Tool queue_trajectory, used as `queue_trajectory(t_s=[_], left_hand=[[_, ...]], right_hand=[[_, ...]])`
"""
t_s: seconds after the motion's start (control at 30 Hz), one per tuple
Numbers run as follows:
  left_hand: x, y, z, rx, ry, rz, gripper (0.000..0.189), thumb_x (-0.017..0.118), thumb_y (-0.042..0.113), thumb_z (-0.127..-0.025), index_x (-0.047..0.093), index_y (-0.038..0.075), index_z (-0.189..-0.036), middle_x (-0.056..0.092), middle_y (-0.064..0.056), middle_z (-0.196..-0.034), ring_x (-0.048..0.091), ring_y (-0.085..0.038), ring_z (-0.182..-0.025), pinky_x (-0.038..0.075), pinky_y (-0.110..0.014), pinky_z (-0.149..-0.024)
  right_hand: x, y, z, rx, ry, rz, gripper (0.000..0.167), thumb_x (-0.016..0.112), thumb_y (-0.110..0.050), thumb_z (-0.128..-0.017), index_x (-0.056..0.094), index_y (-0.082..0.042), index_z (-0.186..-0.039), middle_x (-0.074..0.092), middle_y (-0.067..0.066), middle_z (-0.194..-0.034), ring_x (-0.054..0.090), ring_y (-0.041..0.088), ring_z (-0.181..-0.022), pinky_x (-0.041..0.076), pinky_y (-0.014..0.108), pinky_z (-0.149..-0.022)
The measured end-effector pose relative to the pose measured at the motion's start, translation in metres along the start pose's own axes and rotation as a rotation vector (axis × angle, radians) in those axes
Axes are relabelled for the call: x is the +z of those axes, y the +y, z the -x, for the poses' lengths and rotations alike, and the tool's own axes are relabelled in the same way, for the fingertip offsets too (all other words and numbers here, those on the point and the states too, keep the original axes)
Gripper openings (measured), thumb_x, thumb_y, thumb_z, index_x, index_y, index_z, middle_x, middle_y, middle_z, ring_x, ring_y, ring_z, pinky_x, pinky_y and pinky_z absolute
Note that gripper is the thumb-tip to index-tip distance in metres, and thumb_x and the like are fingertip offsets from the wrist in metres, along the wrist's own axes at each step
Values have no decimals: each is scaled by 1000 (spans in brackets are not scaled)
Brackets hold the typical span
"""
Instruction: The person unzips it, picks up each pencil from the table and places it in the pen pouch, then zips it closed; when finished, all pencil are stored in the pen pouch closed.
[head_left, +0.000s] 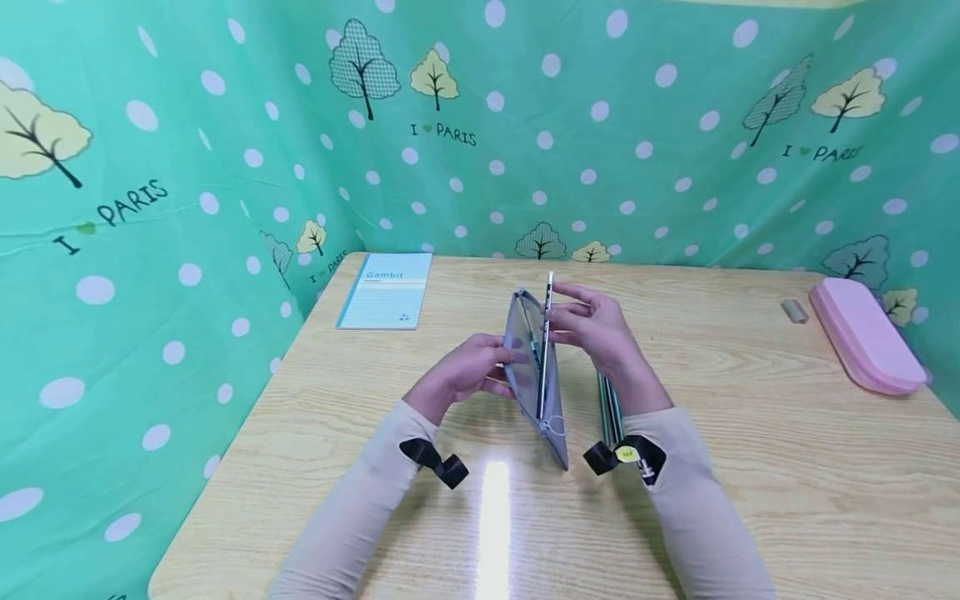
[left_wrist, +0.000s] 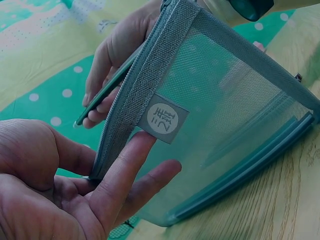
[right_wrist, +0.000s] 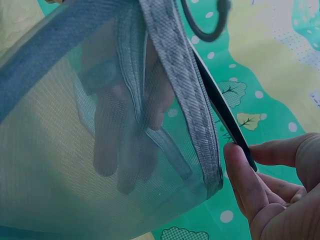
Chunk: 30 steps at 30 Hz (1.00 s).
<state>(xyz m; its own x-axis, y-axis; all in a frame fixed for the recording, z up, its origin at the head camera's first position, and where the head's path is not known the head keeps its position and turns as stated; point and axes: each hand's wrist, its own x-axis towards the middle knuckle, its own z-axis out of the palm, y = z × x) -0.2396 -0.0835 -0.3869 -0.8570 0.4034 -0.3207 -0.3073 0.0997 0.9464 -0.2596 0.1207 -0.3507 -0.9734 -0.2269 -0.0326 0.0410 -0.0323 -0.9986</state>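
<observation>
My left hand (head_left: pixel 474 367) grips a grey-blue mesh zip pouch (head_left: pixel 521 323) by its open edge, and the pouch stands tilted with its mouth apart. A sewn label (left_wrist: pixel 162 119) sits beside the left fingertips. Between thumb and fingers my right hand (head_left: pixel 596 329) pinches a slim dark pencil (head_left: pixel 547 333) near its white end. The pencil lies along the pouch's mouth, its lower end at the zip. Another slim teal item (head_left: pixel 536 350) shows inside the pouch. Several dark green pencils (head_left: pixel 610 408) lie on the table beneath the right wrist.
At the back left lies a light blue notebook (head_left: pixel 387 292) marked Gambit. To the far right are a pink pencil case (head_left: pixel 866 333) and a small grey eraser-like block (head_left: pixel 794 312). A green printed curtain (head_left: pixel 637 167) hangs behind the wooden table (head_left: pixel 750 467).
</observation>
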Motion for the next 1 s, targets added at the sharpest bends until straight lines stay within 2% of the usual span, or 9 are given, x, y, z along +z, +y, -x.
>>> queue_trajectory(t_s=[0.17,0.4,0.57,0.73,0.87,1.0], left_hand=[[0,0,-1,-4,0,6,38,47,8,-106,54,-10,-139,66,-24,-119,69,-24,-91,66,-35,-77],[1,1,0,-10,8,12,40,46,8,-107,53,-10,-142,65,-27,-125,70,-26,-95,66,-36,-79],[-1,0,-1,-7,2,6,40,45,8,-107,52,-10,-142,63,-29,-128,70,-27,-97,66,-36,-80],[-2,0,0,-8,-6,5,40,47,9,-107,53,-9,-141,64,-27,-127,69,-24,-94,66,-35,-78],[-2,-1,-1,-13,-4,10,39,48,8,-106,53,-9,-141,65,-25,-122,69,-24,-93,66,-33,-76],[-1,-1,-1,-13,-3,11,39,47,8,-106,54,-10,-140,67,-21,-115,68,-23,-91,66,-31,-74]], right_hand=[[1,0,1,0,7,27,54,59,6,-100,43,6,-152,73,4,-101,72,8,-79,64,23,-78],[3,0,2,-16,7,57,54,60,6,-99,44,6,-151,70,24,-117,72,9,-79,64,24,-78],[4,1,2,-15,0,84,54,60,5,-100,44,5,-151,72,15,-108,72,9,-80,64,25,-79],[5,2,1,-12,-8,89,54,59,5,-100,44,5,-151,72,4,-100,73,11,-81,65,25,-79],[6,1,1,-7,-11,93,54,59,6,-100,44,5,-152,69,25,-115,73,12,-81,65,25,-79],[7,1,2,-4,-11,115,54,59,5,-101,44,4,-152,58,38,-130,73,12,-83,65,25,-79]])
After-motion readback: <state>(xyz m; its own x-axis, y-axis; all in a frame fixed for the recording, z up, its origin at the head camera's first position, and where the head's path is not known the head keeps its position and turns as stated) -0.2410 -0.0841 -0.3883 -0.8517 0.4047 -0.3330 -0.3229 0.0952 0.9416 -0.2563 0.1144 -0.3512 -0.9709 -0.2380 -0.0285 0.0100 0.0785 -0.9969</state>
